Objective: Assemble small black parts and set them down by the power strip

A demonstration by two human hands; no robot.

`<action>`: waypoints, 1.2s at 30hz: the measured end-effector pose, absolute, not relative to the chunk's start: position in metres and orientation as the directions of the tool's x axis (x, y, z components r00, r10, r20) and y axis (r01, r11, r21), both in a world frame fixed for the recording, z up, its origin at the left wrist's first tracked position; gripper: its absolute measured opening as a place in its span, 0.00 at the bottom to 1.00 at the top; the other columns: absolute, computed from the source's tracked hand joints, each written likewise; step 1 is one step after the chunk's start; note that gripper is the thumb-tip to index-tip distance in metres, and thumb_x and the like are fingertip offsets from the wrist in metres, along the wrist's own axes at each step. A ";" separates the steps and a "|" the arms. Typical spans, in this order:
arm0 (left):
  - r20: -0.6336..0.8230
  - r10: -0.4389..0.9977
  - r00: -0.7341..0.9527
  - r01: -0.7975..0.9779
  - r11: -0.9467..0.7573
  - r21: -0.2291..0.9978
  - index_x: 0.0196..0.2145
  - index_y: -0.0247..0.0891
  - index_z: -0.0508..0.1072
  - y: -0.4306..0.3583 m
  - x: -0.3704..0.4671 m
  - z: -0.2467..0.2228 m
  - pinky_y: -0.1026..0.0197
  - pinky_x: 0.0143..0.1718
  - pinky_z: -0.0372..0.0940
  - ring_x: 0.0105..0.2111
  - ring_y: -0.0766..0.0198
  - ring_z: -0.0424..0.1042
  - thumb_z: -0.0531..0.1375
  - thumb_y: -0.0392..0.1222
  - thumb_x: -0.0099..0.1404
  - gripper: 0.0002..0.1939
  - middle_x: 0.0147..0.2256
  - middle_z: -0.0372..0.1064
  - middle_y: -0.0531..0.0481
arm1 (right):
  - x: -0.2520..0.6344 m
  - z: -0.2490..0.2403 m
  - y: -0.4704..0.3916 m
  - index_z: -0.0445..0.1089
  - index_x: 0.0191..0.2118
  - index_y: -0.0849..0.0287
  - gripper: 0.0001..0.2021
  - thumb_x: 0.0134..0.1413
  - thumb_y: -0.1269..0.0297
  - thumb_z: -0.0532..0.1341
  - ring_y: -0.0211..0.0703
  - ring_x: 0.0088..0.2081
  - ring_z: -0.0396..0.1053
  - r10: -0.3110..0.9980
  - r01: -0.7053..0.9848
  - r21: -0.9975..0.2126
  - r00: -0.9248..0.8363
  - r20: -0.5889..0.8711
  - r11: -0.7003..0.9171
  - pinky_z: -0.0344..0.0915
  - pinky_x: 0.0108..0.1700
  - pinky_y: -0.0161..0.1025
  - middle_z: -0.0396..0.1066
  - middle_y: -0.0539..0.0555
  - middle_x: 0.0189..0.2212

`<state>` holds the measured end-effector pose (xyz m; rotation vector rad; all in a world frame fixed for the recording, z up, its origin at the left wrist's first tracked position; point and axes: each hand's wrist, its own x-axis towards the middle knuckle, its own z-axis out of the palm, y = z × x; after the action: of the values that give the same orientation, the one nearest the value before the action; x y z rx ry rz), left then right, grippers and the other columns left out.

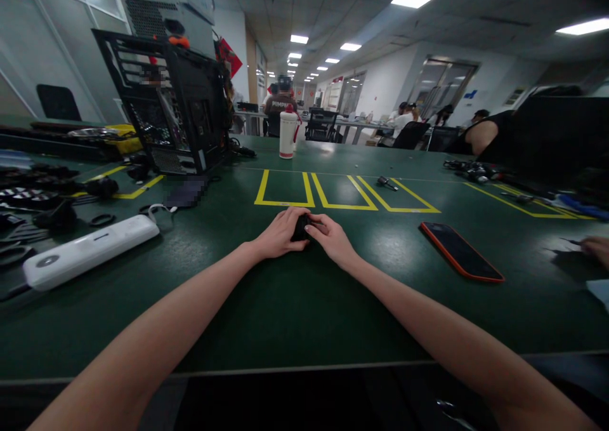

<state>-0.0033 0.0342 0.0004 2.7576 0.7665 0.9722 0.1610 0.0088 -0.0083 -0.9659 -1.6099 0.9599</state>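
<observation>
Both hands meet at the middle of the green table (304,317), around a small black object (301,229) whose kind I cannot make out. My left hand (282,233) curls over its left side, fingers on top and thumb below. From the right, my right hand (332,235) pinches at it with thumb and fingers. Much of the object is hidden by the fingers. Just beyond the hands, yellow tape outlines (284,203) mark the table. Within the rightmost of these lies a small dark part with a metal shaft (387,183).
A phone with an orange case (460,251) lies to the right. At left are a white power strip (92,251) and an open black computer case (174,107). A white bottle (287,134) stands farther back. Another person's hand (597,249) shows at the right edge.
</observation>
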 end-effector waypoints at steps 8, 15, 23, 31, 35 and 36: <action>0.552 0.509 0.660 0.424 -0.859 0.286 0.50 0.37 0.49 0.035 -0.003 0.000 0.50 0.51 0.53 0.49 0.55 0.57 0.56 0.43 0.54 0.29 0.47 0.55 0.42 | 0.160 -0.007 0.001 0.61 0.35 0.56 0.08 0.45 0.65 0.59 0.39 0.43 0.66 0.908 0.112 -0.910 -0.187 0.375 0.399 0.62 0.48 0.41 0.65 0.49 0.37; 0.550 0.516 0.657 0.427 -0.855 0.294 0.50 0.37 0.49 0.034 -0.002 0.001 0.50 0.50 0.54 0.49 0.54 0.57 0.57 0.42 0.53 0.29 0.48 0.55 0.42 | 0.159 -0.005 0.003 0.62 0.41 0.56 0.13 0.46 0.67 0.59 0.40 0.46 0.63 0.898 0.135 -0.893 -0.161 0.409 0.430 0.59 0.51 0.42 0.64 0.52 0.41; 0.556 0.509 0.657 0.428 -0.859 0.281 0.50 0.37 0.50 0.035 -0.003 0.000 0.50 0.51 0.53 0.48 0.55 0.57 0.57 0.42 0.53 0.29 0.47 0.56 0.42 | 0.163 -0.009 0.005 0.61 0.41 0.56 0.13 0.46 0.68 0.58 0.40 0.47 0.64 0.897 0.082 -0.915 -0.249 0.366 0.396 0.59 0.51 0.42 0.64 0.51 0.41; 0.552 0.511 0.659 0.425 -0.858 0.288 0.50 0.37 0.49 0.035 -0.002 -0.001 0.50 0.51 0.53 0.49 0.54 0.57 0.57 0.43 0.53 0.29 0.47 0.55 0.42 | 0.161 -0.005 0.004 0.63 0.36 0.56 0.07 0.47 0.65 0.58 0.39 0.43 0.65 0.897 0.104 -0.899 -0.182 0.403 0.425 0.60 0.50 0.41 0.65 0.50 0.36; 0.554 0.512 0.656 0.423 -0.858 0.292 0.50 0.38 0.50 0.035 -0.002 -0.001 0.49 0.50 0.53 0.48 0.54 0.58 0.57 0.43 0.53 0.29 0.47 0.56 0.42 | 0.162 -0.007 0.008 0.62 0.42 0.56 0.14 0.46 0.66 0.59 0.40 0.47 0.63 0.916 0.102 -0.917 -0.168 0.365 0.385 0.58 0.53 0.43 0.65 0.53 0.42; 0.554 0.515 0.655 0.423 -0.856 0.295 0.50 0.38 0.50 0.035 -0.002 -0.001 0.49 0.50 0.53 0.48 0.54 0.58 0.57 0.43 0.53 0.29 0.47 0.56 0.42 | 0.163 -0.007 0.008 0.62 0.43 0.57 0.15 0.46 0.66 0.59 0.40 0.47 0.63 0.918 0.100 -0.923 -0.185 0.350 0.372 0.57 0.53 0.43 0.65 0.53 0.43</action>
<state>-0.0022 0.0353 -0.0007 2.7288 0.7780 0.9784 0.1625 0.0081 -0.0071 -0.9370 -1.5800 0.9736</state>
